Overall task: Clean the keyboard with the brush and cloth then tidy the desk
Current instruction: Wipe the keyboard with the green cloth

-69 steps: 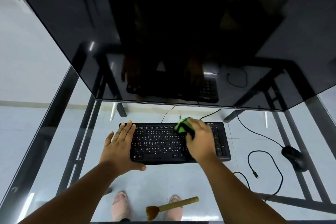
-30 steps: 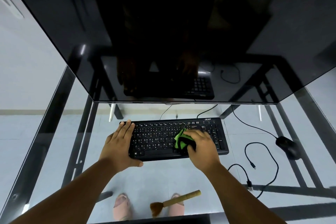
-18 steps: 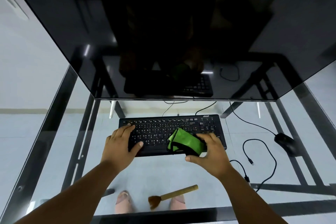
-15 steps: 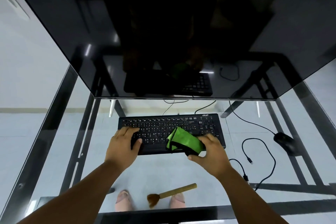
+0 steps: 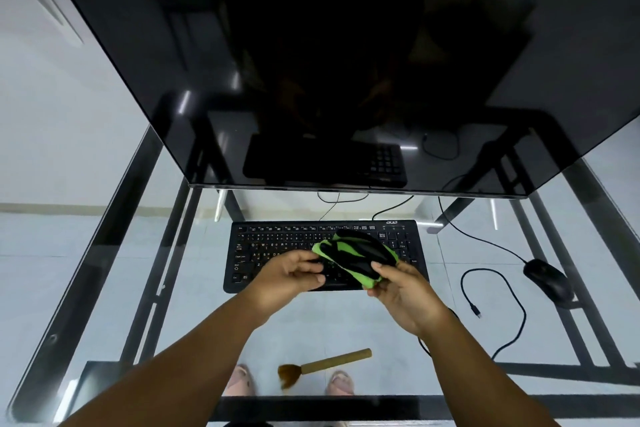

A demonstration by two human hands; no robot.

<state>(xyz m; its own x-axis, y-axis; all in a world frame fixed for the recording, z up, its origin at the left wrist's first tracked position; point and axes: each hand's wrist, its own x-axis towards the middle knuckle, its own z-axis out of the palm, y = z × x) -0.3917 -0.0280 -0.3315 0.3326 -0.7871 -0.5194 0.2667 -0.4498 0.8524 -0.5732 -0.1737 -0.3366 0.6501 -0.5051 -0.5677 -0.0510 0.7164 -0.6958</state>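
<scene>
A black keyboard (image 5: 277,246) lies on the glass desk (image 5: 346,319) under the monitor. Both hands hold a green and black cloth (image 5: 353,256) lifted just above the keyboard's right half. My left hand (image 5: 289,276) pinches its left end. My right hand (image 5: 401,291) grips its lower right end between thumb and fingers. A brush (image 5: 323,366) with a tan handle and brown bristles lies on the glass near the front edge, apart from both hands.
A large dark monitor (image 5: 329,62) fills the upper view. A black mouse (image 5: 549,279) sits at the right with its cable, and a loose cable (image 5: 498,308) loops beside it. A person's feet show through the glass below the brush.
My right hand stopped wiping and lifted the cloth off the keys. My left hand left the keyboard's left side and moved right to take the cloth's other end.
</scene>
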